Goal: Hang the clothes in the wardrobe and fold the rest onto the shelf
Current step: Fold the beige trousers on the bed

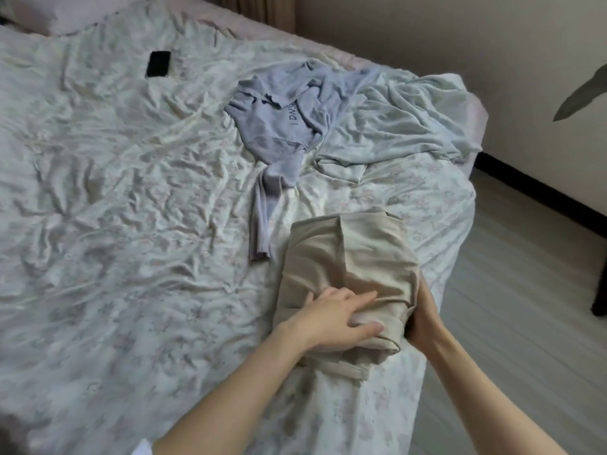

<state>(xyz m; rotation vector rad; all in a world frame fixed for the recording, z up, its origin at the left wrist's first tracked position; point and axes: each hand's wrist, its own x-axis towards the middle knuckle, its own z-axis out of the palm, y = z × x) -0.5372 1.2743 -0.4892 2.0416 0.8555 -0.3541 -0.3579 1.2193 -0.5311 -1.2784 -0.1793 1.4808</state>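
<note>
A beige garment [348, 257], folded into a thick bundle, lies near the bed's right edge. My left hand [335, 318] rests on its near end with fingers stretched across the fold and the thumb under the rolled edge. My right hand [423, 316] sits against the bundle's right side; its fingers are hidden beneath the cloth. A lavender sweatshirt [279, 126] with dark lettering lies crumpled farther back, one sleeve trailing toward the bundle. A pale blue-green garment [404, 123] is spread loosely at the back right.
The bed [115, 208] carries a wrinkled floral sheet. A black phone [158, 64] lies at the back left, a pillow [56, 14] beyond it. Grey floorboards [512, 307] run along the right, with a dark skirting board and a plant leaf [581, 93].
</note>
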